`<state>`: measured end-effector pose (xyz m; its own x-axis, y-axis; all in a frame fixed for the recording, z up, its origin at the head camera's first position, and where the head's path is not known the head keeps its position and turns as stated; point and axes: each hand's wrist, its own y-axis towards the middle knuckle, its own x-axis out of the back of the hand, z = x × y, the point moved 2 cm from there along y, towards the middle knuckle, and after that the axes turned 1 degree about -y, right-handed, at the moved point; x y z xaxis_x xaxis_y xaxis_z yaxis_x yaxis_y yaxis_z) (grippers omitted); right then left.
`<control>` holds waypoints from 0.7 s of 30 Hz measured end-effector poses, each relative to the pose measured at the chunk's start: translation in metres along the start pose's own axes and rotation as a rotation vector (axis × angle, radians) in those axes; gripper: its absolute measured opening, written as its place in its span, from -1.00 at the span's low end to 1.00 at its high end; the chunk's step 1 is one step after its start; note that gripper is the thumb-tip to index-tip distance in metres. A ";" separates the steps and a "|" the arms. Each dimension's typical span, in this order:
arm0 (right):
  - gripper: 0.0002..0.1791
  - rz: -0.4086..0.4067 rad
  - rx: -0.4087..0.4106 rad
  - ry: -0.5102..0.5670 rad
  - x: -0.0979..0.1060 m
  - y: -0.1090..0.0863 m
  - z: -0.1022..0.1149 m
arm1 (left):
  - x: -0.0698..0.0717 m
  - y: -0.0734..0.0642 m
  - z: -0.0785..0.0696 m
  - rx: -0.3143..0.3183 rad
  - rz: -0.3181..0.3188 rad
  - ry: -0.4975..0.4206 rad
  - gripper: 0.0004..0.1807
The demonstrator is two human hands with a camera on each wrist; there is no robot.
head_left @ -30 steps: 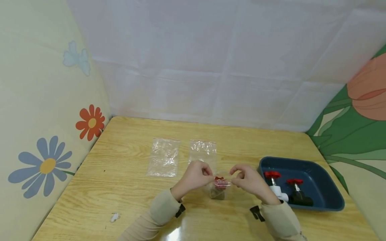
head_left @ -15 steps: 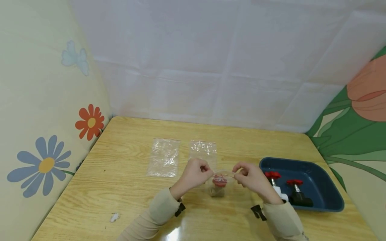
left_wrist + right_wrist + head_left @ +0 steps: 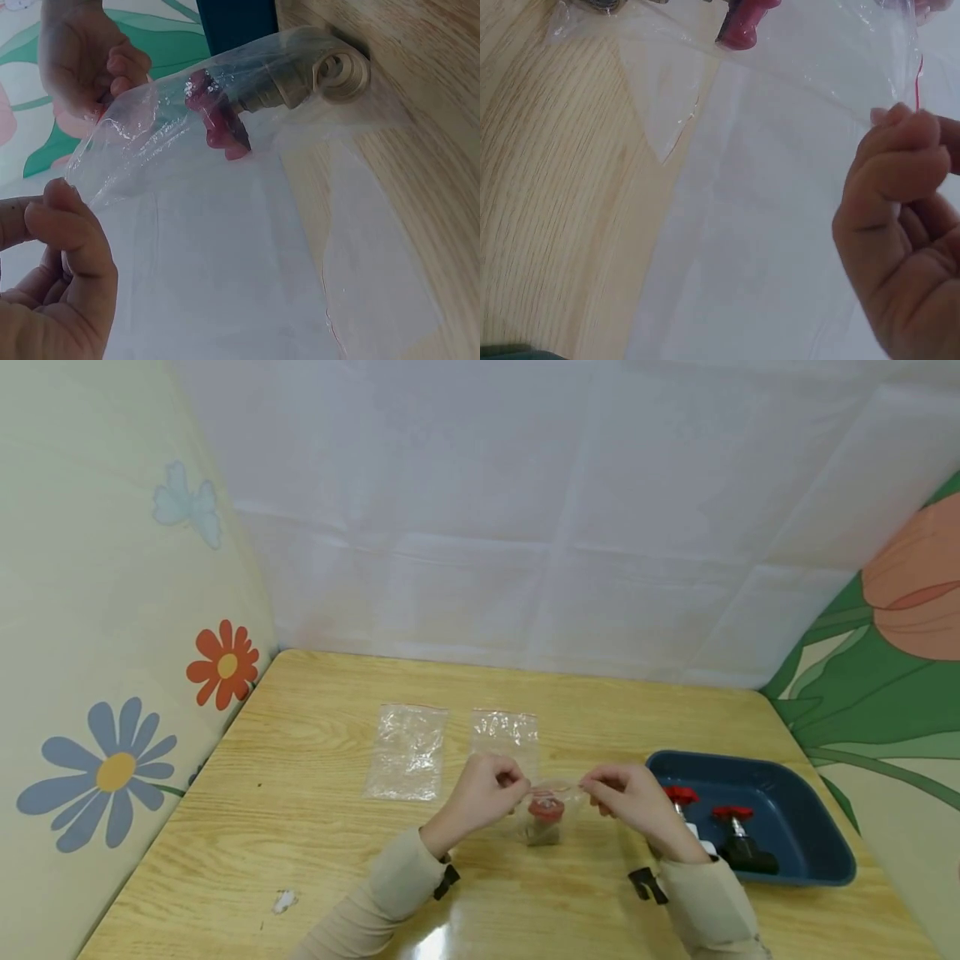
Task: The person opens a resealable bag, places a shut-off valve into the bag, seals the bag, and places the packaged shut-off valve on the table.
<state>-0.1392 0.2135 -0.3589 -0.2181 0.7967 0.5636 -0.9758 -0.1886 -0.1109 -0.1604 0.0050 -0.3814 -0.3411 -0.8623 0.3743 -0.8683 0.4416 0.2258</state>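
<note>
A clear zip bag (image 3: 142, 142) with a thin red line along its mouth stands between the hands. Inside it is a brass valve (image 3: 274, 86) with a red handwheel (image 3: 546, 811), upright on the table. My left hand (image 3: 486, 795) pinches the left top corner of the bag between thumb and forefinger. At the opposite corner my right hand (image 3: 633, 802) pinches the bag's edge, with the red line running up from its fingertips (image 3: 900, 124) in the right wrist view. The mouth is stretched between both hands, above the handwheel.
Two flat clear bags (image 3: 407, 752) (image 3: 506, 735) lie on the wooden table (image 3: 322, 827) behind the left hand. Close to the right hand is a dark blue tray (image 3: 817, 860) with a white valve (image 3: 692, 835) and a black valve (image 3: 742, 852), both red-handled.
My right hand has shifted slightly right, and its fingers have drawn together at the bag's corner. The bag's mouth has been pulled straighter above the valve. The left hand has barely moved.
</note>
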 end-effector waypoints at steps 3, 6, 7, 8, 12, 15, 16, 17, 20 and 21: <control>-0.75 0.022 0.013 -0.006 0.002 -0.001 -0.003 | 0.001 0.000 0.002 0.002 0.025 -0.015 -0.89; -0.74 0.021 0.080 -0.051 0.002 -0.002 -0.006 | 0.003 0.000 0.003 -0.022 0.047 -0.002 -0.93; -0.76 0.008 0.107 -0.073 0.001 -0.002 -0.007 | 0.004 -0.001 0.003 -0.033 0.054 0.008 -0.95; -0.79 -0.011 0.139 -0.102 0.001 -0.002 -0.008 | 0.005 -0.001 0.002 -0.046 0.061 0.018 -0.97; -0.90 -0.108 0.253 -0.196 0.000 -0.003 -0.010 | 0.007 -0.002 0.000 -0.072 0.093 0.045 -0.98; -0.92 -0.158 0.291 -0.241 0.000 -0.004 -0.010 | 0.007 -0.002 -0.002 -0.078 0.100 0.065 -0.95; -0.92 -0.168 0.295 -0.256 0.000 -0.004 -0.010 | 0.007 -0.003 -0.002 -0.088 0.095 0.081 -0.95; -0.92 -0.173 0.296 -0.265 0.001 -0.004 -0.010 | 0.007 -0.003 -0.003 -0.101 0.090 0.098 -0.95; -0.92 -0.184 0.309 -0.289 0.001 -0.005 -0.010 | 0.006 -0.004 -0.004 -0.147 0.065 0.154 -0.94; -0.92 -0.188 0.318 -0.294 0.001 -0.005 -0.010 | 0.006 -0.005 -0.004 -0.165 0.055 0.172 -0.94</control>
<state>-0.1345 0.2213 -0.3658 0.0206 0.6460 0.7630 -0.9338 -0.2602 0.2455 -0.1569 -0.0011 -0.3769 -0.3074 -0.7872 0.5346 -0.7746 0.5333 0.3399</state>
